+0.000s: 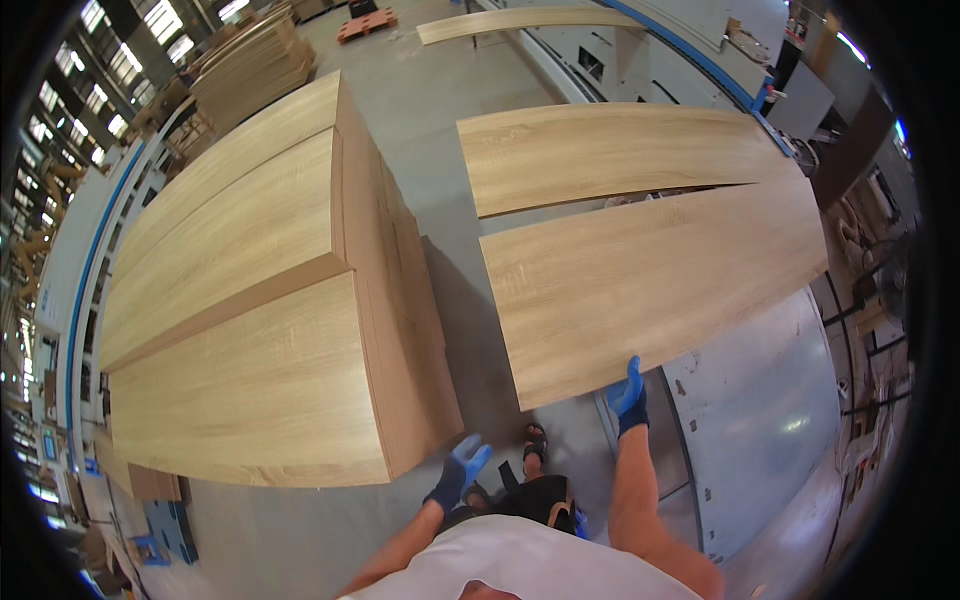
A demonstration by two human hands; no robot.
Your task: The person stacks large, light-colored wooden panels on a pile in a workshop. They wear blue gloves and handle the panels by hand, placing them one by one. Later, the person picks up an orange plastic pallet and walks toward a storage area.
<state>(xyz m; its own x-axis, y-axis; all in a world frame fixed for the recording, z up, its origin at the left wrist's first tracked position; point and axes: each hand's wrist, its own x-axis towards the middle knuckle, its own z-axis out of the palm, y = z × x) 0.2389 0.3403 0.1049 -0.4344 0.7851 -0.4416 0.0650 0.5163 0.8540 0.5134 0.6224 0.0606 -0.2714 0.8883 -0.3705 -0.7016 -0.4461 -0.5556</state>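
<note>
The near wood-grain board [650, 290] lies at right, its near edge meeting the right grip [627, 397], partly hidden; whether that pinches, I cannot tell. The left grip [459, 471], loosely spread, is beside the panel stack [250, 385].

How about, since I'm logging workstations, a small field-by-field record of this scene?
Left hand: blue-gloved, open, beside the panel stacks
Right hand: blue-gloved, at the edge of the nearer loose panel; firmness of grip unclear
Farther loose panel: wood-grained, beyond the nearer, gap narrowing rightward
Stack heights: front one lower than those behind
Floor: grey
</note>
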